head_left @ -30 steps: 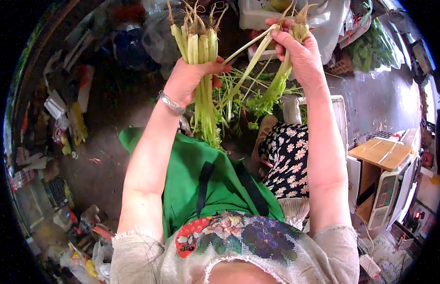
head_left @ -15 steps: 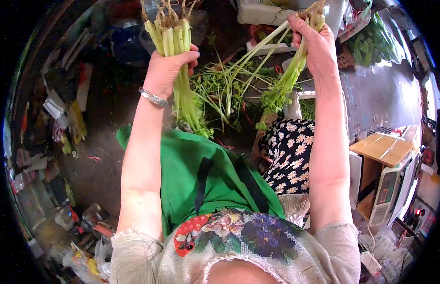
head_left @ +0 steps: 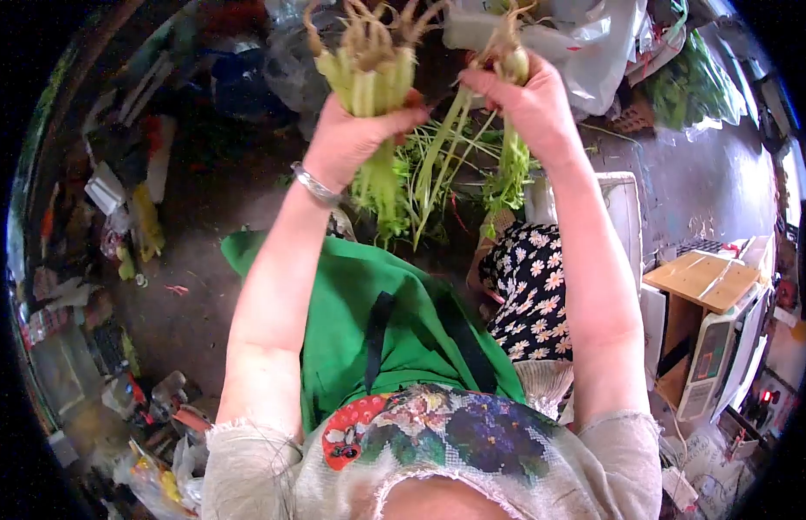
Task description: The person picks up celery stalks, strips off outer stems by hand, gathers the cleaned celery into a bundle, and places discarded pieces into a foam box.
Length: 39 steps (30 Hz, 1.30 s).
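Observation:
My left hand [head_left: 359, 139] is wrapped round a thick bunch of pale green stalks [head_left: 368, 91], roots up and leaves hanging down. A silver bracelet [head_left: 314, 184] circles that wrist. To its right, my right hand [head_left: 528, 104] grips a thinner bunch [head_left: 511, 143] just below its roots. A few long stalks [head_left: 437, 160] slant down and left from my right hand. The two bunches are close together but apart at their root ends. Loose leafy greens [head_left: 455, 156] show behind and between them.
A green apron [head_left: 394, 303] covers my lap, beside daisy-patterned fabric [head_left: 528, 286]. A wooden board [head_left: 704, 279] tops a box with a scale-like device [head_left: 706, 360] at right. Bagged greens [head_left: 693, 87] lie at upper right, white plastic [head_left: 593, 52] near my right hand.
Both hands have moved inward, bringing the bunches closer together. My left hand's bunch has shifted right and appears larger. My right hand's bunch has shifted left.

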Available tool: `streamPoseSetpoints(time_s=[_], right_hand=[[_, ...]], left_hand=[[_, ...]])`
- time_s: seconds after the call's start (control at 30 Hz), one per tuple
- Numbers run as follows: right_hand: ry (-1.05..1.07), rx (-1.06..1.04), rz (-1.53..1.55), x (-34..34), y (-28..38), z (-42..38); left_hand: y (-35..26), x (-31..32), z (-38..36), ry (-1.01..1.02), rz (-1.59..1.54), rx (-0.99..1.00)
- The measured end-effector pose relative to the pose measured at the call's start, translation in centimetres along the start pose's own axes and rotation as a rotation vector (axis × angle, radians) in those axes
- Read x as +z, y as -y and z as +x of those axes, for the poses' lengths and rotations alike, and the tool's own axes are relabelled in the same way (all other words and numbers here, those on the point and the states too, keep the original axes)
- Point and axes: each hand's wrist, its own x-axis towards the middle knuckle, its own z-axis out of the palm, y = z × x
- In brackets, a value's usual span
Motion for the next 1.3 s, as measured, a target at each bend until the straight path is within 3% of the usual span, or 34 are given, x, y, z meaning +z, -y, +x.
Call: streamPoseSetpoints(time_s=[0.07,0.13,0.4,0.57,0.67,0.73,0.9,0.97,1.0,1.1,1.23,1.3], right_hand=[[0.05,0.012,0.077,1.2,0.3,-0.5],[0.096,0.029,0.186,1.8,1.0,-1.1],[0.279,-0.002,-0.09,-0.5,0.9,-0.9],[0.307,-0.033,-0.072,-1.0,0.7,-0.8],[0.25,-0.024,-0.214,-1.6,0.5,-0.6],[0.018,-0.023,-0.336,-2.3,0.4,-0.2],[0.015,-0.083,-0.471,-3.8,-0.7,0.6],[-0.167,-0.064,-0.776,-3.5,-0.1,0.5],[-0.169,-0.066,-0.779,-3.4,-0.1,0.5],[-0.005,0.057,-0.162,-2.9,0.4,0.4],[0.275,0.096,0.156,-2.1,0.0,0.3],[0.317,0.1,0.35,-1.3,-0.4,0.2]], left_hand=[[-0.4,1.7,-0.6,0.04,-0.079,0.071],[-0.4,1.9,-0.6,0.071,-0.131,0.017],[-0.7,1.2,-0.7,0.133,-0.1,-0.1],[-0.4,0.5,-0.4,0.197,-0.049,-0.117],[-0.5,0.4,-0.6,0.213,-0.058,-0.135],[-0.6,0.3,-0.7,0.204,-0.097,-0.157],[-0.3,-0.5,-0.7,0.213,-0.152,-0.144],[-0.4,-0.6,-0.7,0.197,-0.144,-0.116],[-0.5,-0.6,-0.8,0.199,-0.145,-0.113],[-0.8,-0.2,-0.7,0.099,-0.199,-0.08],[-0.6,0.2,-0.4,-0.012,-0.172,-0.029],[-0.7,1.0,-0.3,-0.052,-0.187,-0.029]])
